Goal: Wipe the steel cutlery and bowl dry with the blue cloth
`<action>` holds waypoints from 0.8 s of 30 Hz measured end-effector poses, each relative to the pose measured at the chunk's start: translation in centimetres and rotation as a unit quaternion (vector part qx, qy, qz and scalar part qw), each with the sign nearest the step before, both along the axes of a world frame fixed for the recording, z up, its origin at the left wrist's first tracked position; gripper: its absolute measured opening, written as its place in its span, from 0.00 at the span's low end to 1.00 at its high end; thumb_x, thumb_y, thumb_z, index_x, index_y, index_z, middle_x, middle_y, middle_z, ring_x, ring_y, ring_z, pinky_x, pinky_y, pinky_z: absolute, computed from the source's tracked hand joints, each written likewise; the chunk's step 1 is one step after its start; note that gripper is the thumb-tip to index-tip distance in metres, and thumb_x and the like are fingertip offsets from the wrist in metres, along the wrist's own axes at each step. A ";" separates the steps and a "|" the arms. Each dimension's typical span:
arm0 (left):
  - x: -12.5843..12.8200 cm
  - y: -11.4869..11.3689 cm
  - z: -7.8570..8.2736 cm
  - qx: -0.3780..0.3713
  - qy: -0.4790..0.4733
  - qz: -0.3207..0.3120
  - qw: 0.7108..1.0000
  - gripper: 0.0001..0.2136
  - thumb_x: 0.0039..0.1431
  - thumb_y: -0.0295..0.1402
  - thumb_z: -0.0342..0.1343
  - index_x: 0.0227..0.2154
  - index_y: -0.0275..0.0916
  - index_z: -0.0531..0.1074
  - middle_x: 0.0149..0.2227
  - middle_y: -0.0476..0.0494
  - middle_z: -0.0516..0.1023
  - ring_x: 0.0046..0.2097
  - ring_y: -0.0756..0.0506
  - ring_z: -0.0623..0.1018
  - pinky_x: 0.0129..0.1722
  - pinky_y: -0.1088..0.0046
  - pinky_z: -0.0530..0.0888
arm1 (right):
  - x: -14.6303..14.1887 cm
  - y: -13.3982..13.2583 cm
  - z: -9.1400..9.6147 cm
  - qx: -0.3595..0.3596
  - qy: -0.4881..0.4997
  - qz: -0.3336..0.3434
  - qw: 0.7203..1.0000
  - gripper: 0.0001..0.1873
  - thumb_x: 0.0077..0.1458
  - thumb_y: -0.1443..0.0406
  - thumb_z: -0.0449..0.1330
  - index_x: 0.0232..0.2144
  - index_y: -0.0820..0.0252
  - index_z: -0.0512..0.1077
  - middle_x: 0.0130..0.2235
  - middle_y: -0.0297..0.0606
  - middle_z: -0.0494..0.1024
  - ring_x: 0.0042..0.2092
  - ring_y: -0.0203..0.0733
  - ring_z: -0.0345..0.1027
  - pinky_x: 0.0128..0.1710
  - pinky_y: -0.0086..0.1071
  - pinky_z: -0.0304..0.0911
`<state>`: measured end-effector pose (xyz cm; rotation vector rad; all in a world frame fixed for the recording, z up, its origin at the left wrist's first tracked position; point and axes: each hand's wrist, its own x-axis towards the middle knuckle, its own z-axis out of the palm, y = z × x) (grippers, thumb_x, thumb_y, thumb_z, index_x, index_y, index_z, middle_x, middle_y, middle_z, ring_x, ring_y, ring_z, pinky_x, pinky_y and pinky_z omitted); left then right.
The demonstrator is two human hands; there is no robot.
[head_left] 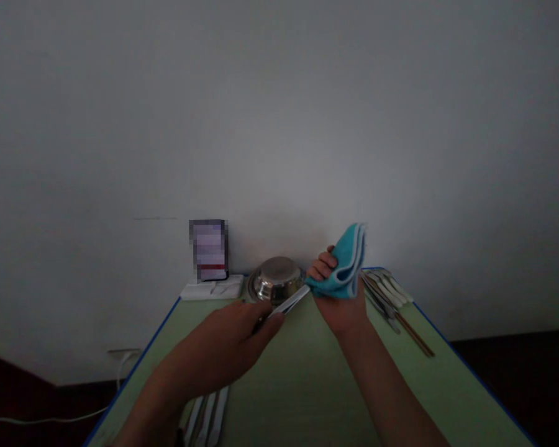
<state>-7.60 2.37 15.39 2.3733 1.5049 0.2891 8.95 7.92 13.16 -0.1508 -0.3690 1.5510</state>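
Bare forearms (391, 391) are stretched out over the green counter (279, 397), whose sides are edged in blue. Beneath the left one, a few long white strips (219, 415) are laid side by side, partly hidden by the arm. By the left hand (233, 338), a slim, pale utensil (292, 301) is pinched between thumb and fingers and pointed away to the right, above the counter. Its far end is met by a folded blue cloth (347, 264) with a white border; whether that end is wrapped or merely touched cannot be told. The cloth is gripped in the right hand (338, 313), whose fingers are curled, and its loose folds are raised above the wrist. To the right, brown chopsticks (414, 335) are laid aslant on the counter, with metal cutlery (389, 315) just beside them and several white handles (395, 288) nearer the edge. Farther back, an upturned metal bowl (279, 276) is set between the hands. To its left, a blurred screen (209, 248) is stood upright on a white slab (205, 290). Everything is backed by a plain pale wall (279, 124).
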 end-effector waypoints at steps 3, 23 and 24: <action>0.6 -0.5 -0.5 -0.001 0.010 -0.027 1.000 0.20 0.61 0.43 0.37 0.27 0.40 0.70 0.24 0.47 0.73 0.26 0.47 0.71 0.24 0.74 0.62 | 0.0 -0.5 -2.0 0.004 0.020 0.031 0.999 0.02 0.46 0.66 0.54 0.24 0.60 0.65 0.18 0.23 0.57 0.17 0.25 0.51 0.18 0.21 0.51; 5.3 -6.4 -13.3 -0.301 -0.315 0.052 0.899 0.25 0.59 0.51 0.37 0.31 0.34 0.69 0.14 0.58 0.55 0.16 0.54 0.57 0.15 0.79 0.55 | 2.7 -3.2 -13.1 -0.173 -0.205 -0.048 0.962 0.15 0.44 0.56 0.62 0.31 0.61 0.71 0.29 0.33 0.79 0.29 0.36 0.72 0.30 0.30 0.68; 5.3 -6.2 -13.5 -0.295 -0.332 0.057 0.894 0.24 0.59 0.51 0.38 0.34 0.34 0.69 0.14 0.58 0.55 0.15 0.54 0.57 0.15 0.80 0.56 | 2.9 -3.2 -12.9 -0.181 -0.191 -0.047 0.964 0.14 0.45 0.57 0.62 0.31 0.61 0.71 0.30 0.33 0.79 0.30 0.37 0.73 0.32 0.30 0.69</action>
